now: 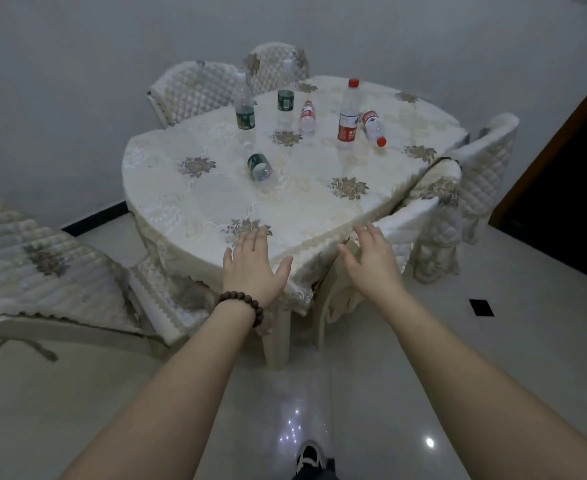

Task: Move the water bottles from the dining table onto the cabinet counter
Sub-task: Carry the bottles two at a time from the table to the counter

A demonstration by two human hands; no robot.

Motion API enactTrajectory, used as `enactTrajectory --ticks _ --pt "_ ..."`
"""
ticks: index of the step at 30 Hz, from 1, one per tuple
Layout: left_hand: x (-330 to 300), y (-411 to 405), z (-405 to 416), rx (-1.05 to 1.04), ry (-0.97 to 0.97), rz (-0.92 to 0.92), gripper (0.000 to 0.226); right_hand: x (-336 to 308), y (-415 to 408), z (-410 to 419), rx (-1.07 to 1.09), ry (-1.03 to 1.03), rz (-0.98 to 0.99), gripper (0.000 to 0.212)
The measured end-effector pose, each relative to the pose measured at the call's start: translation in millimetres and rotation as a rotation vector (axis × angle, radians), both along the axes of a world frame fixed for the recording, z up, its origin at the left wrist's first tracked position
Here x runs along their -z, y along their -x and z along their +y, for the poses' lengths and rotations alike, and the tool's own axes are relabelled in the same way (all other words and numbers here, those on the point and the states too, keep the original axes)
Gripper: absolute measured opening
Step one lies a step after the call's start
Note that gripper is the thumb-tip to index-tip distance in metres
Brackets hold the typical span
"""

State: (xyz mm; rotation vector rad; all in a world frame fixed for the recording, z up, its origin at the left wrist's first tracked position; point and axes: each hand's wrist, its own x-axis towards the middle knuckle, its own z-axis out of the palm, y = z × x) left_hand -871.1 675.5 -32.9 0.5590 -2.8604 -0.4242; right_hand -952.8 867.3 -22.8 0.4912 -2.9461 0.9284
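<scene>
Around the dining table [188,202] stand quilted chairs [195,91] — both hands' fingers [250,237] spread, holding nothing.

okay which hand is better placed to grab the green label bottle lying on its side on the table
Left. The left hand is open at the table's near edge, roughly in line with the lying green-label bottle. The right hand is farther to the side.
</scene>
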Motion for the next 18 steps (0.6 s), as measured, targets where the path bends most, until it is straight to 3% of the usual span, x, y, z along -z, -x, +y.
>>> enactTrajectory --ticks 18 --pt "26.4 186.4 -122.3 -0.090 -0.091 -0.061 0.076 23.3 198.2 -122.7 -0.095 -0.041 -0.132 0.058"
